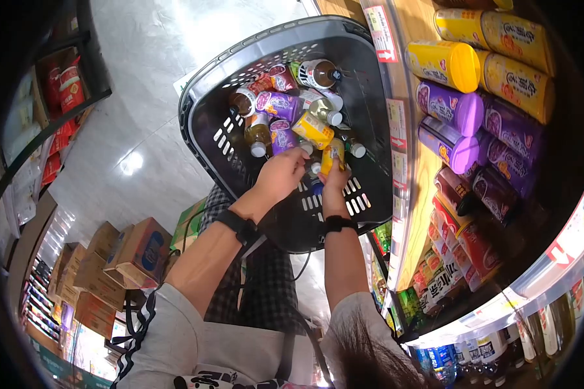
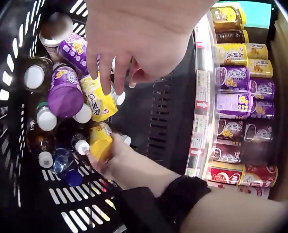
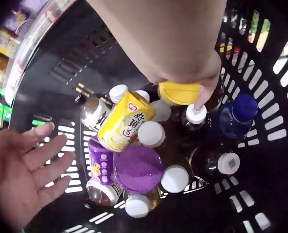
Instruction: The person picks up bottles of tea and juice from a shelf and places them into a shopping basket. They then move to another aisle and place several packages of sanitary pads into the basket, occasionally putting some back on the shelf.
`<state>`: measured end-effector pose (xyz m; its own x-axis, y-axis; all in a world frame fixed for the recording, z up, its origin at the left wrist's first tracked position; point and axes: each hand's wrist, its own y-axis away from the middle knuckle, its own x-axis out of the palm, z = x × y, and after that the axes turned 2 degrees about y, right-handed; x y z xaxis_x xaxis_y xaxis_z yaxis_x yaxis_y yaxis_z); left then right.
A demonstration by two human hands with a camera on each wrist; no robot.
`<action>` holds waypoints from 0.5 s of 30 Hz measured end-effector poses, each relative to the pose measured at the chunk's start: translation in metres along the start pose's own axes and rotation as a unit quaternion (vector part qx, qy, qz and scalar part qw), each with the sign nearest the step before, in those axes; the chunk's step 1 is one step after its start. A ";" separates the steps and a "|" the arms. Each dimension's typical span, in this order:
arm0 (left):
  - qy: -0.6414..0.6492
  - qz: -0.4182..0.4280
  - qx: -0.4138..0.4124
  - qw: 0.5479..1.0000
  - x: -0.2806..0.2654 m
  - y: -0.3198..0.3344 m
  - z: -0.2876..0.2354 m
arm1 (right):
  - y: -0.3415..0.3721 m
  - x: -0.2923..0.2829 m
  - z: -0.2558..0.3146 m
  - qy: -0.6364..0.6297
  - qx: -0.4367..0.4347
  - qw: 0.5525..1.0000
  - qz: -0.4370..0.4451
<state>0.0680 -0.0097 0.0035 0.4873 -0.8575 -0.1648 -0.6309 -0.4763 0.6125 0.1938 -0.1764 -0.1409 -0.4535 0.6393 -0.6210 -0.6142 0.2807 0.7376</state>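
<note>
Inside the black basket (image 1: 266, 45), my right hand (image 1: 334, 179) grips a yellow can (image 1: 333, 154) with its fingers and thumb around the side. The can's yellow lid (image 3: 179, 93) faces up in the right wrist view. My left hand (image 1: 282, 174) hovers over the basket's near side, its fingers (image 3: 47, 153) spread and relaxed with nothing in them. Beside the held can lies another yellow can (image 3: 127, 121), tilted against the bottles. Purple cans (image 1: 278, 105), one with a purple lid (image 3: 139, 169), sit among several white-capped bottles. A blue-capped bottle (image 3: 238, 114) stands near the slotted wall.
A shelf on the right holds rows of yellow cans (image 1: 442, 65), purple cans (image 1: 451, 107) and dark red cans (image 1: 454, 188), with price tags (image 1: 396, 123) along its edge. Cardboard boxes (image 1: 136, 253) are stacked on the left, beside the shiny floor (image 1: 133, 129).
</note>
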 end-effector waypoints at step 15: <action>0.053 -0.052 0.028 0.997 0.022 0.029 -0.003 | 0.020 -0.007 0.019 0.006 -0.236 0.968 0.079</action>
<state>0.0625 -0.0417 0.0197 0.6115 -0.7785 -0.1415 -0.6043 -0.5749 0.5516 0.1965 -0.1619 -0.1168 -0.5720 0.6381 -0.5154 -0.7622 -0.1811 0.6215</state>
